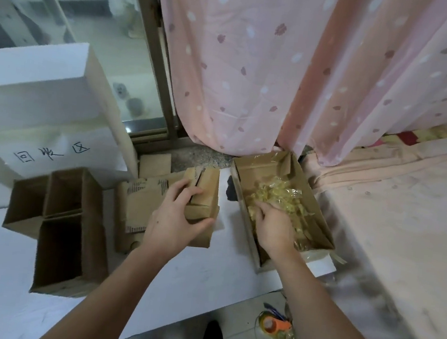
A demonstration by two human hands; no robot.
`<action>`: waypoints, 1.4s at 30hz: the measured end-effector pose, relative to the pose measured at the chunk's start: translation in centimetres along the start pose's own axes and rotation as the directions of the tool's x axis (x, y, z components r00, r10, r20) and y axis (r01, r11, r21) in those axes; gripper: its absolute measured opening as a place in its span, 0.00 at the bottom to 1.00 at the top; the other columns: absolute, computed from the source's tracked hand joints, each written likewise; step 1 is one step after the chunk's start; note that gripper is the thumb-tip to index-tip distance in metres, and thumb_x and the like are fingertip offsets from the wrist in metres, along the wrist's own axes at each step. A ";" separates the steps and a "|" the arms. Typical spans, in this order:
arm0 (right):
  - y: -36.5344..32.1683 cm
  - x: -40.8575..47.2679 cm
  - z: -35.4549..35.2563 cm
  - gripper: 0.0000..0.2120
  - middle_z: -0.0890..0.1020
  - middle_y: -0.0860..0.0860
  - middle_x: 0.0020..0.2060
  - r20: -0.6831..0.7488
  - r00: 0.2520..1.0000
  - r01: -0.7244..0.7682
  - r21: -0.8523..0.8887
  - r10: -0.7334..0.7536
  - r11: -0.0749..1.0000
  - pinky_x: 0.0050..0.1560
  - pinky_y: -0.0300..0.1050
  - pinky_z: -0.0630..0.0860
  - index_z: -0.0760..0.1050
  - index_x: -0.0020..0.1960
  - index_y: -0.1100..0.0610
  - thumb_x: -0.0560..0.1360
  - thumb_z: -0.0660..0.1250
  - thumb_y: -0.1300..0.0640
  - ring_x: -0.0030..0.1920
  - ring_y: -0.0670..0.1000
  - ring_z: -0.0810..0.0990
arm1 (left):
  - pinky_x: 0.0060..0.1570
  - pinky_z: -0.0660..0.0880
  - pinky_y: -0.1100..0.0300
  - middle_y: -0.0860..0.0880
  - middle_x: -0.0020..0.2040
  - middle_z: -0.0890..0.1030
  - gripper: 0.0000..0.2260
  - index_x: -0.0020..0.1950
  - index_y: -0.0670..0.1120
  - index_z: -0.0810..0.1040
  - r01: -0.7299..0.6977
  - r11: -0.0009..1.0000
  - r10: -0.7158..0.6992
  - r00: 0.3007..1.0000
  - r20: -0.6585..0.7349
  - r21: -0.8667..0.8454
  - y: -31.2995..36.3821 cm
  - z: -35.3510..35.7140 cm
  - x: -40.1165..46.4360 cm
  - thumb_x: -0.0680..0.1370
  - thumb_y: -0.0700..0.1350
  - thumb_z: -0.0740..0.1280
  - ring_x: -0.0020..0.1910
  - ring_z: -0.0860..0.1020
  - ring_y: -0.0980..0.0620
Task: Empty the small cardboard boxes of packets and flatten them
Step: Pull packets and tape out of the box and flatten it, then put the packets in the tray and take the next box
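Observation:
My left hand grips a small cardboard box that lies on top of flattened cardboard pieces on the white surface. Its thumb curls under the box's near edge and its fingers lie over the top. To the right stands a long open cardboard box filled with clear yellowish packets. My right hand reaches into that box, fingers down among the packets; whether it holds any is hidden.
Open empty cardboard boxes stand at the left. A white foam box with handwriting sits behind them. A pink curtain hangs at the back and a bed lies at the right. A tape dispenser lies on the floor.

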State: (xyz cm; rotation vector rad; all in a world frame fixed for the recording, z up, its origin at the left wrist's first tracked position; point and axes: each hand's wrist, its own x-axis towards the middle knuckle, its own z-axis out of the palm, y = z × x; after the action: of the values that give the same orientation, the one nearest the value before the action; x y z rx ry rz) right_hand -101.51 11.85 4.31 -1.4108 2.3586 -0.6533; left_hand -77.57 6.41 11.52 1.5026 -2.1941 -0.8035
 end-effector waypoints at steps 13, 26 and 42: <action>2.6 -0.6 4.0 0.17 0.83 0.59 0.58 0.146 0.919 -0.363 -0.045 0.365 0.931 0.55 0.42 0.75 0.80 0.66 0.56 0.82 0.59 0.64 0.58 0.59 0.81 | 0.59 0.68 0.58 0.62 0.77 0.62 0.28 0.70 0.60 0.73 0.100 0.992 -0.101 0.995 -0.010 -0.077 -4.5 0.1 -4.7 0.73 0.59 0.78 0.62 0.66 0.62; -4.5 -3.1 -0.2 0.30 0.57 0.47 0.82 0.418 0.891 0.210 -0.036 -0.176 0.977 0.78 0.47 0.54 0.54 0.83 0.48 0.83 0.60 0.54 0.80 0.51 0.58 | 0.64 0.76 0.46 0.64 0.77 0.60 0.27 0.67 0.63 0.72 0.032 0.992 -0.029 0.999 0.026 -0.123 -3.6 2.8 -4.5 0.72 0.59 0.79 0.66 0.74 0.56; -14.4 -5.8 2.6 0.33 0.69 0.42 0.76 0.419 0.822 0.183 0.445 -0.385 0.877 0.74 0.49 0.69 0.60 0.79 0.39 0.78 0.69 0.41 0.73 0.44 0.70 | 0.72 0.66 0.59 0.59 0.85 0.40 0.23 0.82 0.64 0.59 -0.002 0.980 0.017 0.997 0.075 -0.199 -8.3 -3.1 -6.4 0.87 0.54 0.58 0.78 0.61 0.61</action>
State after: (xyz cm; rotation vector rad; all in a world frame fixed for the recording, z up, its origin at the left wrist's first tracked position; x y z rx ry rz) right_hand -86.95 10.50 9.97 -1.5367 1.5280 -0.6839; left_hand -67.40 9.31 8.85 1.3838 -2.1005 -1.0600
